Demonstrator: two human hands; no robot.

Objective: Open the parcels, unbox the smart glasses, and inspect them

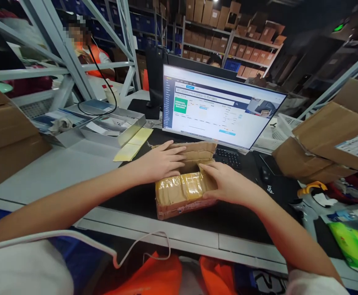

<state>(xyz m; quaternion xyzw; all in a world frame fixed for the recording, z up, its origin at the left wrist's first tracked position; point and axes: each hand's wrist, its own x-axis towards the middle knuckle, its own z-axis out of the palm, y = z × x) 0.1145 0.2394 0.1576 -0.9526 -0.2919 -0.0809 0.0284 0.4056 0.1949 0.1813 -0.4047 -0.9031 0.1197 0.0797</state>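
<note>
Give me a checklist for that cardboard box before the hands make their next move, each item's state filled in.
1. Box supported: ok, it sits on the black mat.
2. Far flap out of the way: ok, it stands raised behind the opening.
3. Left hand placed: ok, fingers spread over the box's left part.
4. Right hand placed: ok, it is against the box's right side.
5. Contents identified: cannot tell, the inside is shadowed and partly covered by the hands.
6. Gap to the keyboard: cannot tell, box and right hand hide part of it.
</note>
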